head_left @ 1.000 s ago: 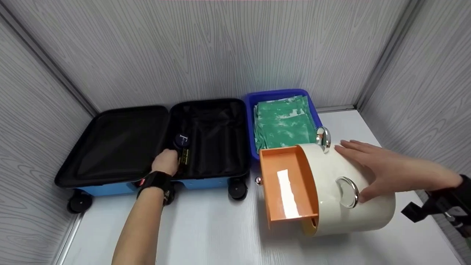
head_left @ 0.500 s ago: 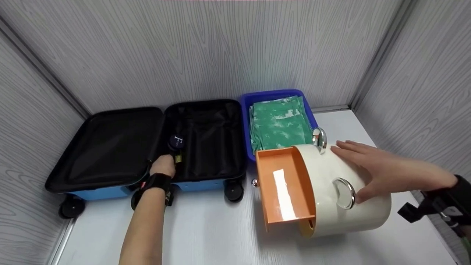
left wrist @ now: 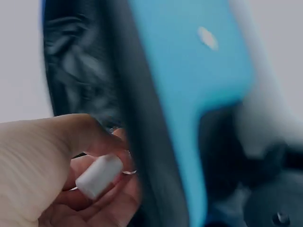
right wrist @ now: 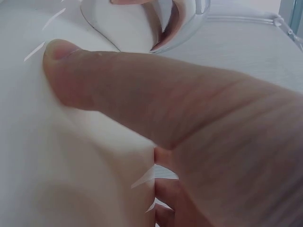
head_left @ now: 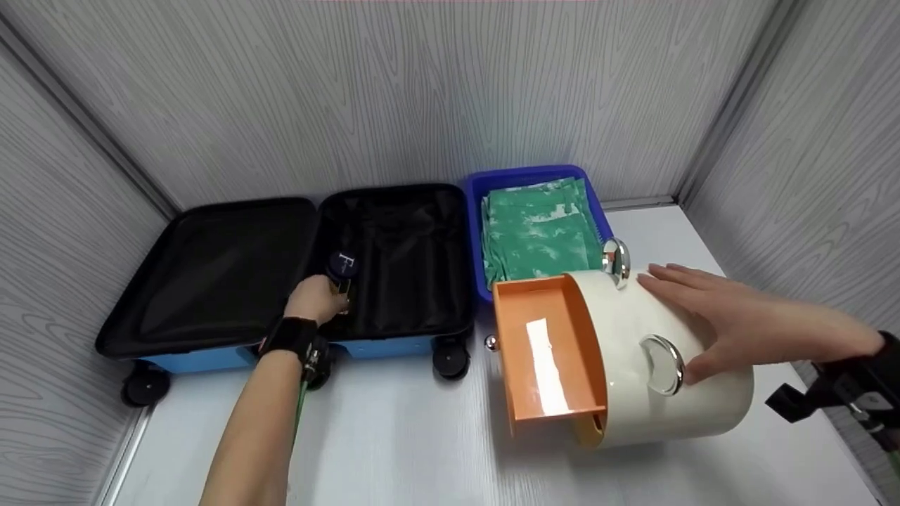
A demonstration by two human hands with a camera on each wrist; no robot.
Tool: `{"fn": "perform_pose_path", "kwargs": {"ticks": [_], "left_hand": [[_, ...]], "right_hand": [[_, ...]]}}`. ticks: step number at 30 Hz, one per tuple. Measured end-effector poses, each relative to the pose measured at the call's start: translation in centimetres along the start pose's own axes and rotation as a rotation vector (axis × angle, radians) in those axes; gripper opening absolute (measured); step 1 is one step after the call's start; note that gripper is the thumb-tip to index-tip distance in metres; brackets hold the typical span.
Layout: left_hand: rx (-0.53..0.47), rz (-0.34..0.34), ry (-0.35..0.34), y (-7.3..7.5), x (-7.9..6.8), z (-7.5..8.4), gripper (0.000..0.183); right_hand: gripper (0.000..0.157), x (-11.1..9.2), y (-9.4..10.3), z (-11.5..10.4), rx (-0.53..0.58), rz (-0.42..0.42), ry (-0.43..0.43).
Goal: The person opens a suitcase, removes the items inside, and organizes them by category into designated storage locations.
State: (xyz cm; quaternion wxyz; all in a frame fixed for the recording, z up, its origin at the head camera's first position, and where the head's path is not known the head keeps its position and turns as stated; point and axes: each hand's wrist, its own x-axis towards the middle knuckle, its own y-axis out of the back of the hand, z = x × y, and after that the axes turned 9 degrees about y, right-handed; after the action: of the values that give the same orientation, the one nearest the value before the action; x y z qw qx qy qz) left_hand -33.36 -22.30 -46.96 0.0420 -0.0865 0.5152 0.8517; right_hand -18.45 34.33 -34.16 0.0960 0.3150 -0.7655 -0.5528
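My left hand reaches into the inner side of the open suitcase's right half. In the left wrist view its thumb and fingers curl round a small white cylinder; its far end is hidden. Just beyond the fingers, in the head view, lie a dark round item with a white letter F and a small yellow-marked item, partly covered. My right hand rests with spread fingers on a cream rounded storage box with chrome ear-like rings. An orange drawer sticks out of the box.
The suitcase's left half lies open at the left, with black wheels along the front. Behind the drawer stands a blue basket with folded green cloth. Grey wood-grain walls enclose the white table.
My left hand has turned and shifted slightly inside the suitcase, with its fingertips now showing by the yellow-marked item. The right hand has stayed on the box.
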Motion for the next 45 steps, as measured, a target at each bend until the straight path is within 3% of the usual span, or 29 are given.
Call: {"fn": "perform_pose_path", "kwargs": {"ticks": [2,5,9,15,20,24,28,31,34,38,45], "left_hand": [[-0.1,-0.009,-0.034,0.3,-0.3,1.1,0.04],[-0.202,-0.026,-0.074,0.9,-1.3,3.8,0.022],[-0.267,-0.017,-0.137,1.2,-3.0,8.2,0.039],[-0.396,-0.015,-0.303,1.2,-5.6,14.3,0.032],[-0.445,-0.068,-0.433,0.8,-8.4,18.6,0.028],[-0.338,-0.087,-0.616,0.0,-10.5,21.5,0.027],[-0.1,-0.126,-0.825,-1.3,-12.0,23.7,0.021],[0.083,-0.208,-0.916,-2.4,-12.6,24.8,0.015],[0.221,-0.301,-0.93,-3.3,-12.8,25.6,0.014],[0.334,-0.386,-0.892,-4.0,-12.9,26.5,0.012],[0.418,-0.484,-0.831,-4.4,-13.0,27.8,0.016]], "right_hand": [[0.126,0.0,0.0,0.0,-0.004,0.002,0.002],[0.126,0.0,-0.1,0.1,-0.011,0.004,0.005],[0.126,0.1,-0.1,0.2,-0.023,0.004,0.004],[0.127,0.2,-0.1,0.2,-0.014,-0.001,0.002],[0.127,0.2,-0.2,0.3,-0.02,0.004,0.01],[0.127,0.1,-0.1,0.3,-0.016,0.016,0.022],[0.127,0.0,-0.1,0.4,-0.001,0.029,0.033],[0.127,0.1,-0.1,0.4,0.0,0.029,0.031],[0.127,0.2,-0.2,0.4,-0.003,0.027,0.031],[0.126,0.2,-0.2,0.4,-0.007,0.024,0.029],[0.127,0.1,0.0,0.4,-0.001,0.021,0.029]]}}
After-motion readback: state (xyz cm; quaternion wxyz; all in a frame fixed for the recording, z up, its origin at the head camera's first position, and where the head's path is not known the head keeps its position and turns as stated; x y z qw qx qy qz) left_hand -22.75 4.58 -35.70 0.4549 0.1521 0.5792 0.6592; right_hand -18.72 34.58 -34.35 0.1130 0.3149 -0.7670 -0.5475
